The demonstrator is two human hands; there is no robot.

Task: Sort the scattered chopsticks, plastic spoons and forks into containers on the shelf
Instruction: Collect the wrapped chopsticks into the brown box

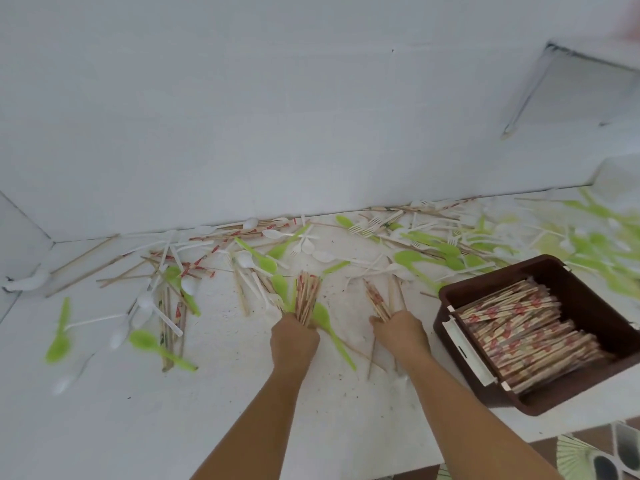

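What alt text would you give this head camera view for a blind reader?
A person's left hand grips a bundle of paper-wrapped wooden chopsticks while the right hand holds a smaller bunch, above a white shelf littered with green plastic spoons, white forks and loose chopsticks. A dark brown plastic box at right holds stacked chopsticks.

just two bare forearms (259, 410), long and slim, left grip (294, 337) and right grip (401, 332) both bare, knuckles showing
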